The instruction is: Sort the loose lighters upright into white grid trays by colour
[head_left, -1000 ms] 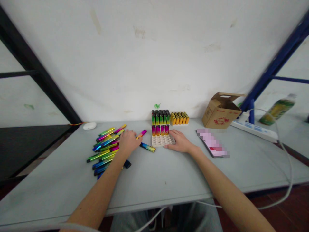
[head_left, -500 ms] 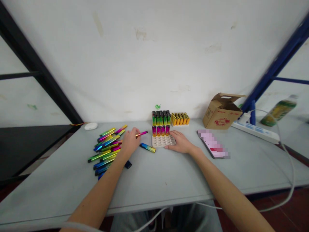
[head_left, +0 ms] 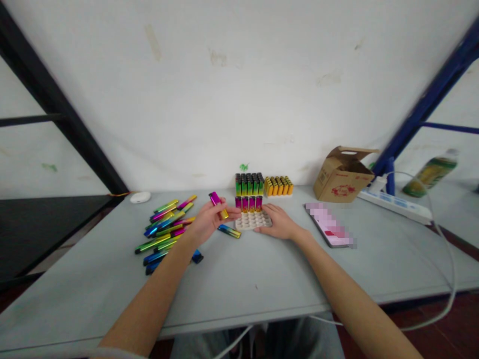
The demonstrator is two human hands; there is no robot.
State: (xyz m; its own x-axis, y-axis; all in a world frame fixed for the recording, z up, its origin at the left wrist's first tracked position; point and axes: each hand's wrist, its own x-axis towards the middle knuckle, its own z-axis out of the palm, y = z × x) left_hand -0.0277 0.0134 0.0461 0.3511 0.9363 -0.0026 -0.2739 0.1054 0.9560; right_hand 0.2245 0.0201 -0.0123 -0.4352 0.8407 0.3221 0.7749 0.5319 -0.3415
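Observation:
Between the fingers of my left hand (head_left: 209,219) is a pink and yellow lighter (head_left: 218,205), tilted with its dark top up and left. My right hand (head_left: 279,222) holds the right edge of a pale tray with round holes (head_left: 252,221). Several pink lighters (head_left: 249,204) stand upright along the tray's back. Behind it stands a block of green lighters with black tops (head_left: 249,185), beside a block of yellow lighters (head_left: 279,186). A blue and yellow lighter (head_left: 229,231) lies just left of the tray. Loose metallic lighters (head_left: 166,224) are heaped beyond my left wrist.
A phone (head_left: 329,224) lies right of my right hand. Farther right are an open cardboard box (head_left: 342,180), a white power strip (head_left: 396,204) with a cable, and a bottle (head_left: 430,174). A white case (head_left: 140,197) sits at the back left.
My left hand has turned and moved slightly right toward the tray, bringing the pink and yellow lighter from nearly flat to steeply tilted. My right hand stays at the tray.

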